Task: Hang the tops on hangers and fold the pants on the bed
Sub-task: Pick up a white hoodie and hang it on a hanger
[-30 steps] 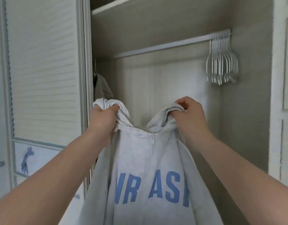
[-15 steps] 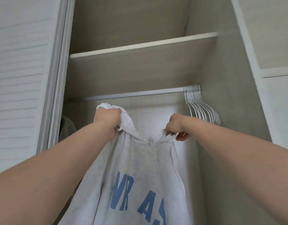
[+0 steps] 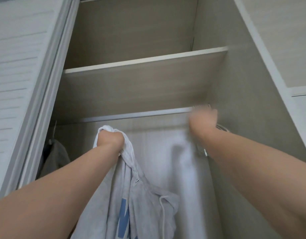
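Gripping a bunched shoulder of the pale hoodie [image 3: 145,204], our left hand [image 3: 110,141] is closed tight round the cloth and bears the whole garment. The hoodie hangs straight down from that fist, its long axis vertical, below the rod [image 3: 136,115] and towards the left of the opening. Our right hand [image 3: 203,119] is raised higher, at the right end of the rod. It is blurred, so we cannot tell whether its fingers are spread or curled, or whether they have hold of anything. The white hangers [image 3: 222,128] are bunched just behind and beside this hand, so they lie up and to the right of the hoodie. We judge the right hand to be the nearer one for taking a hanger, while the left keeps the hoodie free of the rod. The rod runs left to right under the shelf [image 3: 145,62]. A grey garment [image 3: 56,156] hangs at its far left, beside the slatted door [image 3: 19,66].
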